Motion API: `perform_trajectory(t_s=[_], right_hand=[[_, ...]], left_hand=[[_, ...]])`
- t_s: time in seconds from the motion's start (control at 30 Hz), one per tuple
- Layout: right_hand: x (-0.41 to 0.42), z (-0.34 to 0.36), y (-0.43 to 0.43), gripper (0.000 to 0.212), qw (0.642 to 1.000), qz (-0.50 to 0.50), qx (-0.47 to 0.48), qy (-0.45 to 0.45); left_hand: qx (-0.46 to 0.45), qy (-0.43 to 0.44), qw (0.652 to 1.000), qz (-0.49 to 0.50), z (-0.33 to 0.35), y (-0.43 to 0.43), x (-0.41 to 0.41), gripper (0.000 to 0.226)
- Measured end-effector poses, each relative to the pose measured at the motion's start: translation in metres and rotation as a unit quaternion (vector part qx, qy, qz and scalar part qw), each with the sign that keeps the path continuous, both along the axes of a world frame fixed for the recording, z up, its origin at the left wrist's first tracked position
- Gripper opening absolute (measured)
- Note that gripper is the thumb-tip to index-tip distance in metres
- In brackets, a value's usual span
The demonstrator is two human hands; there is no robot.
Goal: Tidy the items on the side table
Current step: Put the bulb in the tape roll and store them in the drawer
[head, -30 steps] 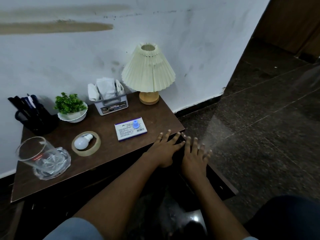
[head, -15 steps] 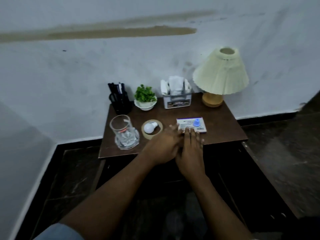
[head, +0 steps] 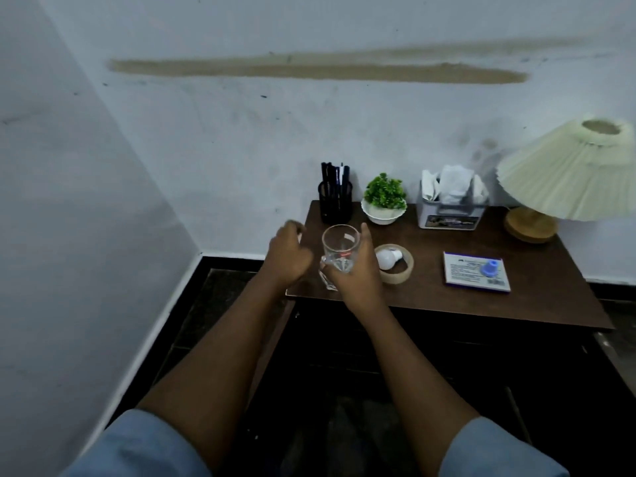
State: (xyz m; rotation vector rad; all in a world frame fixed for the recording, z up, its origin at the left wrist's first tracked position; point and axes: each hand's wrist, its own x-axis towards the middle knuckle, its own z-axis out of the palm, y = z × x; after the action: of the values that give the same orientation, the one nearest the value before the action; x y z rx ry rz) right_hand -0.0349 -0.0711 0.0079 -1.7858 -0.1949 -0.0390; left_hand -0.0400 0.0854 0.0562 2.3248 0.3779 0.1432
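Note:
My right hand grips a clear drinking glass from its right side, thumb up along the rim, over the front left corner of the brown side table. A glass ashtray lies under it, mostly hidden by the glass and hand. My left hand hovers just left of the glass with fingers loosely curled and holds nothing. A white bulb sits inside a tape roll. Right of it lies a flat white box with a blue cap on it.
Along the wall stand a black pen holder, a small potted plant, a grey box of white packets and a pleated lamp. The room corner and dark floor lie left of the table.
Both hands left the middle of the table's front edge and moved left. My right hand took hold of the glass. The view swung left toward the room corner.

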Motion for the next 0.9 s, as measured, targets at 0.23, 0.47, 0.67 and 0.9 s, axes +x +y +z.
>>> perform_trajectory(t_s=[0.23,0.47,0.67,0.9], right_hand=[[0.016,-0.009,0.007,0.087,0.999,-0.017,-0.040,0.010],[0.021,-0.011,-0.006,0.071,0.998,0.011,-0.061,0.032],[0.014,-0.015,-0.017,0.073,0.997,0.029,-0.075,0.022],[0.000,-0.017,-0.034,0.071,0.997,0.051,-0.056,0.022]], left_hand=[[-0.133,0.030,0.974,-0.179,-0.055,-0.016,-0.014,0.081],[-0.057,-0.082,0.994,0.032,-0.098,-0.072,-0.033,0.104],[-0.042,-0.106,0.976,0.188,-0.113,-0.116,-0.028,0.080],[-0.048,-0.064,0.976,0.201,-0.112,-0.119,-0.034,0.072]])
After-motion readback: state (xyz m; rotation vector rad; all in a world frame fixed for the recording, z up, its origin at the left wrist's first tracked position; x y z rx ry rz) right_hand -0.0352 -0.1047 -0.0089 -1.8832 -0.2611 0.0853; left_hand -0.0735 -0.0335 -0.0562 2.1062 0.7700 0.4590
